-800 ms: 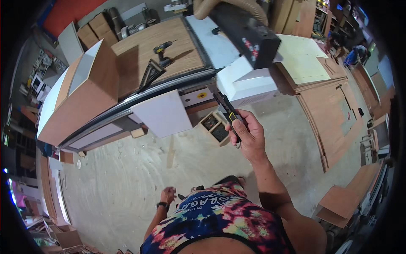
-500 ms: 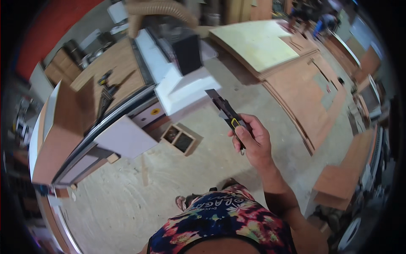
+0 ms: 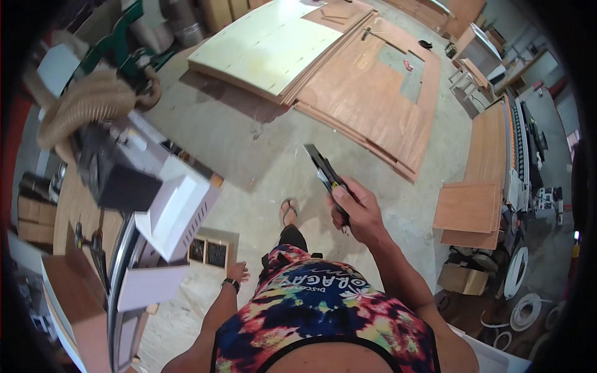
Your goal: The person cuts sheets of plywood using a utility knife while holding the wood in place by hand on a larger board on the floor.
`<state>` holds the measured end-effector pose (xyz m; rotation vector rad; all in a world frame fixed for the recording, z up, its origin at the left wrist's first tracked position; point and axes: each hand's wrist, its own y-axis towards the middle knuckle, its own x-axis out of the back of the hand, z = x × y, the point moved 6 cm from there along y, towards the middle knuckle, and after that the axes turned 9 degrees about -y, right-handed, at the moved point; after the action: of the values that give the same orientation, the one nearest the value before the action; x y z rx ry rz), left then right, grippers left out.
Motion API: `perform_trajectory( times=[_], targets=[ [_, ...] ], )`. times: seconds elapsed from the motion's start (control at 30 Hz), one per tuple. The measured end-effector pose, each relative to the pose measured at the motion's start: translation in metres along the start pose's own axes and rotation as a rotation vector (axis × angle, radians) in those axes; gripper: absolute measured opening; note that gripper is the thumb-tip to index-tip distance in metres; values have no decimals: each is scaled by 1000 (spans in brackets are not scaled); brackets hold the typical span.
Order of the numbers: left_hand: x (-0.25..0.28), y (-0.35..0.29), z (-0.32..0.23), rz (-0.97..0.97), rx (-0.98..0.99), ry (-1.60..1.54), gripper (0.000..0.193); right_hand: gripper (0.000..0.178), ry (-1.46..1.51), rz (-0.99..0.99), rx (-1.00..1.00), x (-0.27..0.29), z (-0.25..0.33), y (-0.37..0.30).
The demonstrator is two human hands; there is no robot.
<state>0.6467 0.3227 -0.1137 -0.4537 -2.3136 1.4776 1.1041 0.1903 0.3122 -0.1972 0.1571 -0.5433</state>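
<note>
My right hand [image 3: 359, 211] is wrapped round a black and yellow utility knife [image 3: 322, 171], held up in front of my body. Its blade end points up and to the left, clear of any surface. My left hand [image 3: 237, 272] hangs low at my left side, fingers loosely apart and holding nothing; a dark watch [image 3: 231, 284] is on its wrist. Just beyond that hand, a small wooden box [image 3: 227, 255] with two compartments of dark small items sits on the floor. One sandalled foot [image 3: 289, 211] shows ahead of me.
Ahead lie plywood sheets [image 3: 373, 93] and a pale panel stack [image 3: 261, 50], with a hammer [image 3: 382, 38] on the plywood. At left stands a machine with a white angled part [image 3: 174, 205] and a ribbed hose [image 3: 93, 105]. Plywood offcuts [image 3: 466, 205] and white coils [image 3: 528, 311] are at right.
My view has swung to the right, so the machine and box sit further left. My left hand and a foot have come into view. The utility knife stays in my right hand.
</note>
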Motion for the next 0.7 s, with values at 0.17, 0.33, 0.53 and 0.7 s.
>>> perform_trajectory(
  times=[0.17,0.33,0.53,0.7],
  targets=[
    [-63,75,-137,-62,118,218,37,40,118,-258,-32,92,18,55],
    [-214,117,-348,197,-248,366,31,42,203,-425,57,162,57,125],
    [-365,145,-534,221,-374,299,25,44,309,-393,163,243,91,246],
    [-435,169,-580,251,-295,272,20,46,298,-301,183,341,113,355]
  ],
)
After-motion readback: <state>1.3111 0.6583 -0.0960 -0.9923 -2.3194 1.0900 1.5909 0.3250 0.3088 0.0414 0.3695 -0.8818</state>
